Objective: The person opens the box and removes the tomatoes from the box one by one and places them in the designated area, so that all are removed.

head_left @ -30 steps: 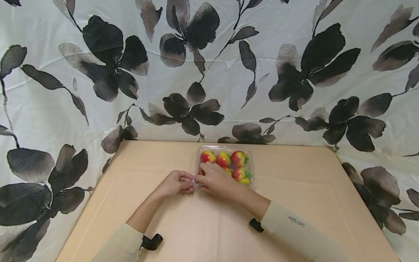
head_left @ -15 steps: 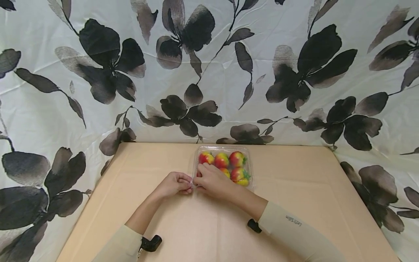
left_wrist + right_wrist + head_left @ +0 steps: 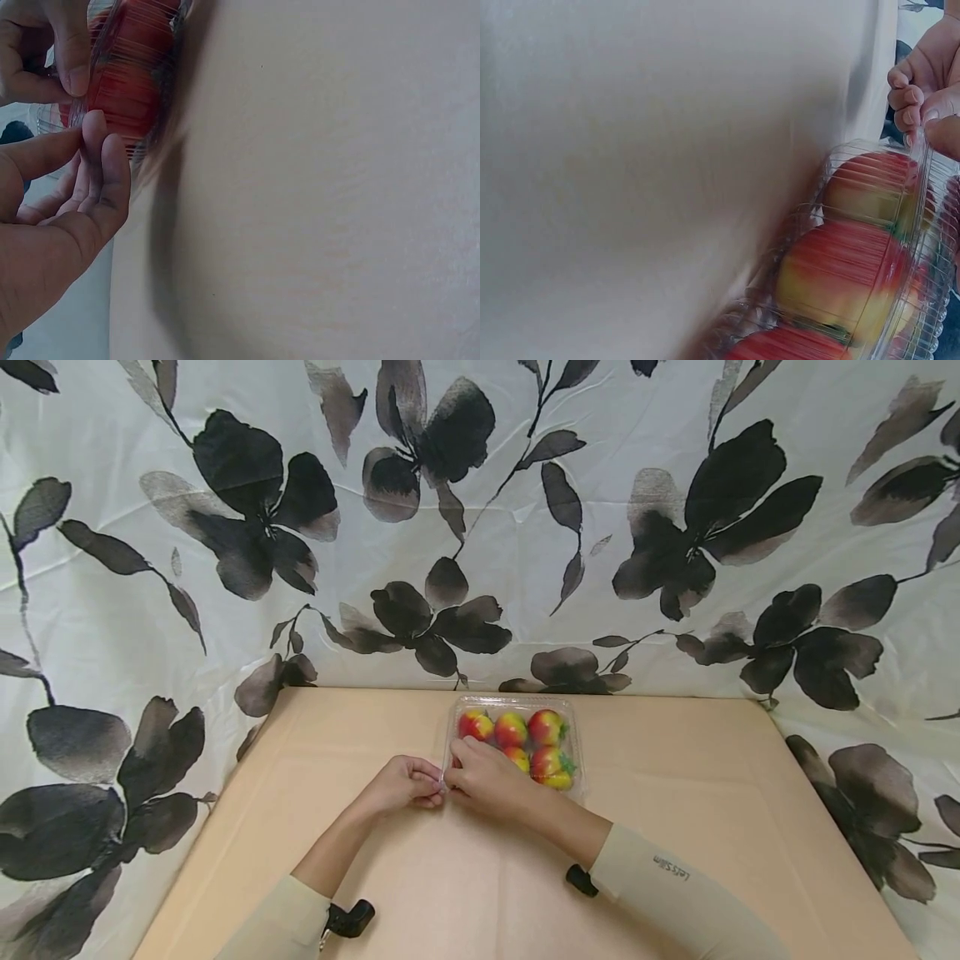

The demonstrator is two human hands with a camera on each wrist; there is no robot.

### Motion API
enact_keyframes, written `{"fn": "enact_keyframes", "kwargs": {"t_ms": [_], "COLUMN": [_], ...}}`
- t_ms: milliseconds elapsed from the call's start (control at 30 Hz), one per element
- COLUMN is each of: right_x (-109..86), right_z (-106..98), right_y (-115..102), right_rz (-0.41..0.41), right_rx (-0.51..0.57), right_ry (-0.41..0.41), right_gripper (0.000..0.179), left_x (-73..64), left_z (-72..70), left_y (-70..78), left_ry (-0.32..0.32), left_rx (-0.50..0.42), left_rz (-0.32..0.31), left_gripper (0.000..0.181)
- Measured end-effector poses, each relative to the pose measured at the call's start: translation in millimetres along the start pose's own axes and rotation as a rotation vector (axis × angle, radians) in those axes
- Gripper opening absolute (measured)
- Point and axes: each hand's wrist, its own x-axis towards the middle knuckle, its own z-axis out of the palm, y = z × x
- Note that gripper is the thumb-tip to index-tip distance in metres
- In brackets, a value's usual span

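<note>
A clear plastic clamshell container (image 3: pixel 576 739) stands at the far middle of the table. Several red and yellow fruits (image 3: pixel 547 727), perhaps mangoes or apples, lie inside it; a few show green at one end. At the container's near left corner, my left hand (image 3: pixel 405 782) pinches the rim between thumb and index finger. Right beside it, the right hand (image 3: pixel 491 777) reaches across the near side and pinches the same rim, covering part of the fruit. In the left wrist view both sets of fingertips nearly meet on the clear rim (image 3: pixel 79 111). The ribbed wall (image 3: pixel 855 277) shows close up in the right wrist view.
The tan table top (image 3: pixel 675 793) spreads around the container. Behind and beside it hangs a white cloth (image 3: pixel 540 552) with dark flowers. A black wrist camera (image 3: pixel 351 918) sits at the left cuff, another (image 3: pixel 581 880) at the right.
Both hands stay at the container's near left corner with almost no shift. The head view has moved slightly; the fruits and container keep their places.
</note>
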Motion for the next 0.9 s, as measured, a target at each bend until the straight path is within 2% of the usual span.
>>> {"fn": "enact_keyframes", "kwargs": {"t_ms": [467,900], "right_x": [1.4,0.7], "right_z": [5.4,8.4], "right_y": [1.8,4.1], "right_rz": [-0.027,-0.049], "right_rx": [-0.029,-0.055], "right_ry": [0.038,0.089], "right_gripper": [0.006,0.008], "left_x": [1.7,4.8], "left_z": [1.6,1.0], "left_y": [1.4,3.4], "left_ry": [0.013,0.002], "left_rx": [0.035,0.044], "left_rz": [-0.012,0.002], "left_gripper": [0.012,0.011]}}
